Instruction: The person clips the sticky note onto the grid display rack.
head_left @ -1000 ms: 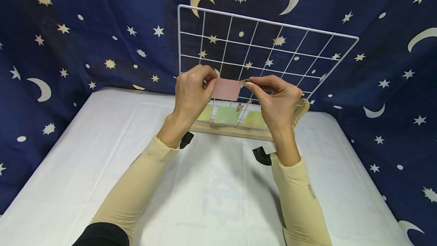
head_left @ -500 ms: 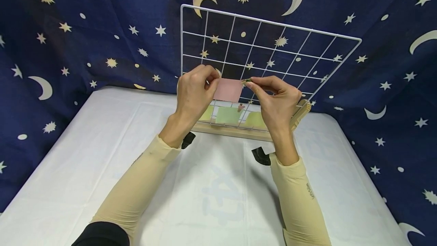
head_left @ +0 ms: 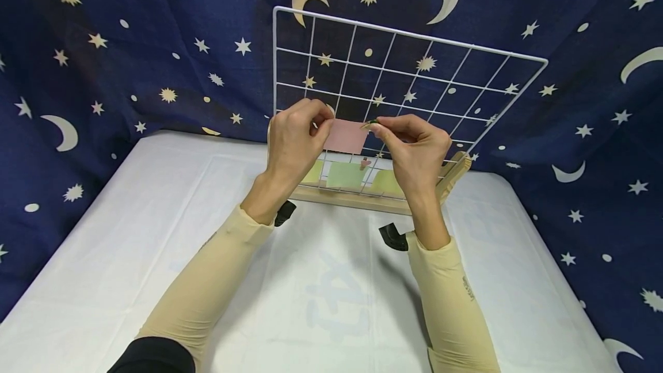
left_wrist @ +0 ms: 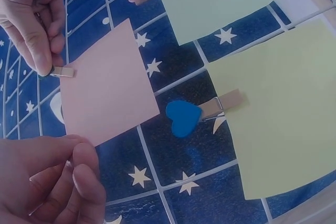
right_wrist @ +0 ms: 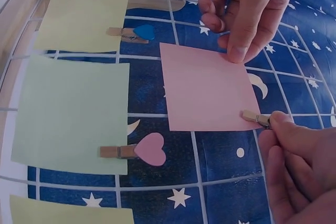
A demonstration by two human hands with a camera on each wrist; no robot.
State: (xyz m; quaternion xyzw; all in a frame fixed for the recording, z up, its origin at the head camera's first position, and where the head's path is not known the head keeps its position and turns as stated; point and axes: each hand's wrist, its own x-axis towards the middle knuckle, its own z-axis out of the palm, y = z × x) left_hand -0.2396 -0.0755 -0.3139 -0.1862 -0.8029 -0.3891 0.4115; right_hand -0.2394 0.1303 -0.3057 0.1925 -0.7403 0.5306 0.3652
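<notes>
My left hand pinches the upper left corner of a pink paper note between thumb and fingertips. My right hand pinches a small wooden clothespin by its handle end at the note's upper right corner. In the right wrist view the peg's tip lies over the front of that corner. The note hangs against a white wire grid. Below it a green note is clipped with a pink-heart clothespin. A yellow note beside that carries a blue-heart clothespin.
The grid stands on a wooden base with a wooden side foot at right. Another yellow note is low on the grid. White cloth covers the table. A dark blue star-patterned curtain hangs behind.
My right hand has moved slightly left with the clothespin, whose tip now overlaps the pink note's corner more. My left hand stays at its corner.
</notes>
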